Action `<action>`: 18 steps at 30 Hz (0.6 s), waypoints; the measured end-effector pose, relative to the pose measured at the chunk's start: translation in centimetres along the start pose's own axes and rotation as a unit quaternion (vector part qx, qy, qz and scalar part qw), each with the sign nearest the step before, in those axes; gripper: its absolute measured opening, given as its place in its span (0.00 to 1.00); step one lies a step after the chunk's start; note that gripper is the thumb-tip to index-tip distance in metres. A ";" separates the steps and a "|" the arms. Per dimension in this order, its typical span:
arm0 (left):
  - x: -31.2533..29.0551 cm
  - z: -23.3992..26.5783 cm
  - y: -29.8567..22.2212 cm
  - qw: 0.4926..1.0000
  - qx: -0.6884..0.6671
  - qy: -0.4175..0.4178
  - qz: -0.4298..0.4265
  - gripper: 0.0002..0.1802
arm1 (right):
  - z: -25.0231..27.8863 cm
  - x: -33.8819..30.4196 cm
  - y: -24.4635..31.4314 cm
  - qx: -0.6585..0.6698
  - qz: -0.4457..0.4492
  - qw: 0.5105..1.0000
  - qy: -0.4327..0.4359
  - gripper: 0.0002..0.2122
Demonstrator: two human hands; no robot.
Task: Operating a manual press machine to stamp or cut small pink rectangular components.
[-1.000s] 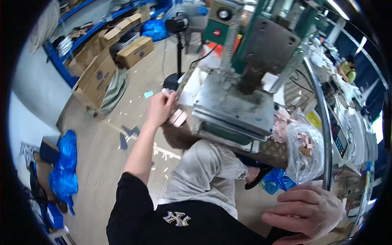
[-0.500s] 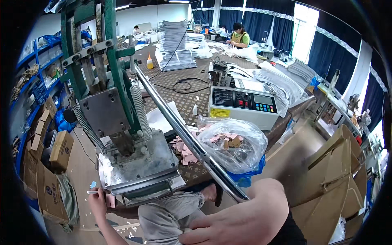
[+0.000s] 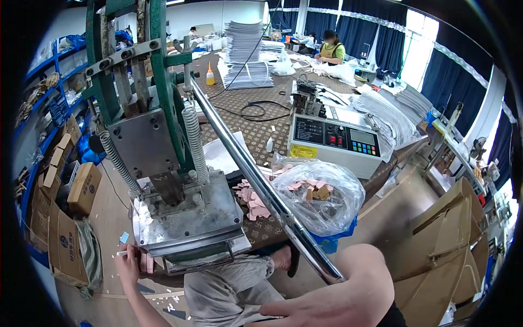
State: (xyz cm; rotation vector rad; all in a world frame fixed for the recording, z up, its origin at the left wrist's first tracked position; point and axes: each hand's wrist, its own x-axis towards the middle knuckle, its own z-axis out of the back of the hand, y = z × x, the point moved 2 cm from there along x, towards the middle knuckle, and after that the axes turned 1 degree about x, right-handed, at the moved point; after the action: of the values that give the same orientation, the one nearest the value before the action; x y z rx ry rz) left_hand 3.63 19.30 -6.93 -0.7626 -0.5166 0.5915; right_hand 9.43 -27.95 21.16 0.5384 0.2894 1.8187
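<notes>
At the left front corner of a green and steel lever press (image 3: 188, 218), my left hand (image 3: 128, 266) is closed on a thin white stick (image 3: 121, 253). Beside its fingers, against the press's side, are some small pink pieces (image 3: 146, 264). My right hand (image 3: 291, 312) is low over my lap, partly cut off by the lower edge. One finger of it shows stretched out, with nothing seen in it. The press's long chrome lever (image 3: 261, 193) slopes down to my bent right arm.
Right of the lever, a clear plastic bag (image 3: 321, 191) and a pile of pink pieces (image 3: 252, 201) lie on the patterned table. Behind are a control box (image 3: 332, 141) and stacked white sheets (image 3: 245, 54). Cardboard (image 3: 441, 250) stands at right, boxes (image 3: 65, 245) at left. A person (image 3: 330, 52) sits far back.
The view has shifted, so the press and table sit a little further right. My right hand has slid lower, and less of its fingers shows. My left hand keeps hold of the white stick.
</notes>
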 end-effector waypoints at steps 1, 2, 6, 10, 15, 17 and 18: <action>-0.1 0.1 0.1 1.000 -0.012 -0.003 -0.001 0.16 | -0.1 -0.1 0.0 0.014 0.000 1.000 -0.001 0.20; -0.1 0.0 0.3 1.000 -0.026 -0.007 -0.002 0.16 | -0.1 -0.2 -0.2 0.025 -0.001 1.000 -0.001 0.20; -0.1 -0.3 1.0 0.998 -0.055 -0.012 0.014 0.17 | -0.8 0.3 -1.2 -0.124 0.087 0.988 -0.041 0.20; 0.1 -0.5 1.8 0.995 -0.091 -0.017 0.029 0.17 | -0.4 0.0 -0.6 -0.027 0.055 0.998 -0.009 0.20; 0.2 -0.5 1.9 0.993 -0.113 -0.004 0.012 0.18 | -0.2 -0.2 -0.5 0.055 0.014 0.998 0.021 0.19; 0.4 -0.4 1.9 0.997 -0.076 -0.010 0.019 0.18 | -0.9 0.9 -1.6 -0.049 0.081 0.993 -0.074 0.18; 0.5 -0.5 1.9 0.998 -0.066 -0.008 0.017 0.19 | -1.1 1.4 -2.1 -0.153 0.145 0.963 -0.166 0.18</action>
State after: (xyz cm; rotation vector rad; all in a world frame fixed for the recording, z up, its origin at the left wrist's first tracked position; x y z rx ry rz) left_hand 3.71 20.44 -8.56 -0.8938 -0.5619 0.5989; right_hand 10.34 -25.88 19.53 0.6791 -0.3126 1.9665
